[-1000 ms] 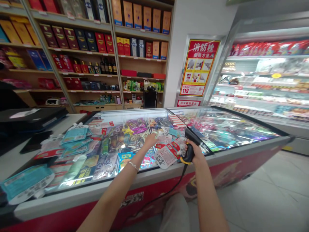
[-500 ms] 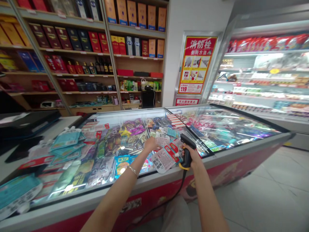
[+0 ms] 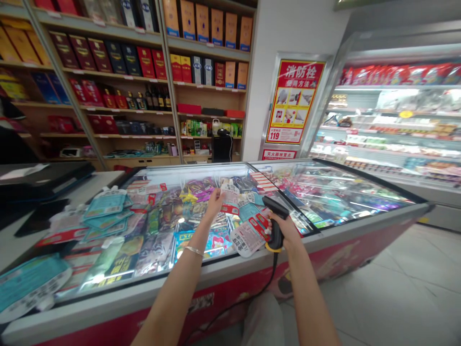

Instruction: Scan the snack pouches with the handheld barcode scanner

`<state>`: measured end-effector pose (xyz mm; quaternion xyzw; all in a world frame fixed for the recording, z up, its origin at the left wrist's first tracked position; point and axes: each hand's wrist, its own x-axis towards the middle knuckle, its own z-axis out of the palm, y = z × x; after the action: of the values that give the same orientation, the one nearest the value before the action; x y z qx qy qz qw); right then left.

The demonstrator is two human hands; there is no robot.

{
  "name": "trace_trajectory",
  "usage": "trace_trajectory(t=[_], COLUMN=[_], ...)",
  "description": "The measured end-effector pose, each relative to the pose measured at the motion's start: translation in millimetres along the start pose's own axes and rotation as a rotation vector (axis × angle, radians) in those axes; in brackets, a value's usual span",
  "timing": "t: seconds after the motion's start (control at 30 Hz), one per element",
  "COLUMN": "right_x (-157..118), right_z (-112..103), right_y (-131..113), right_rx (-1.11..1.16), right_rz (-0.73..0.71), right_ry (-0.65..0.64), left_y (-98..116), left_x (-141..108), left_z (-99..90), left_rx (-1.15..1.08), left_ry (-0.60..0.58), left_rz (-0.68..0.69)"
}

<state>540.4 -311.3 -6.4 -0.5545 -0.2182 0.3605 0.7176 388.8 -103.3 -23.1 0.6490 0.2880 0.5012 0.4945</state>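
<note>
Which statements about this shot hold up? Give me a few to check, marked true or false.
1. The right hand grips a barcode scanner. True.
2. A bracelet sits on the right wrist. False: it is on the left wrist, below the left hand.
3. The scanner's cord runs down in front of the freezer. True.
4. The sign behind the freezer is blue. False: it is red and yellow.
</note>
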Motion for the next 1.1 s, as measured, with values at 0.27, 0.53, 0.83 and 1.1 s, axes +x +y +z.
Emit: trace_trajectory(t=[0.27,0.53,0.83,1.1], right_x=[-21,-19,-31,-31], right_z=[37,35,50,65], right_y=[-1,1,-2,0], right_rx=[-0.217,-0.296,-0.306,-0.402], right_rz=[-0.019,-0.026,-0.001,-0.093], right_ry=[-0.065,-0.035,-0.104,-0.090], left_y=[5,6,8,3], left_x=[10,11,8,13], left_z=[-22.1,-23.7,-22.9,-36.8], left_rx=[-0.165,-0.107,0.016,-0.002], left_ry=[0.207,0.221,0.230,0.231], left_rz=[0.053,0.060,0.001,0.039])
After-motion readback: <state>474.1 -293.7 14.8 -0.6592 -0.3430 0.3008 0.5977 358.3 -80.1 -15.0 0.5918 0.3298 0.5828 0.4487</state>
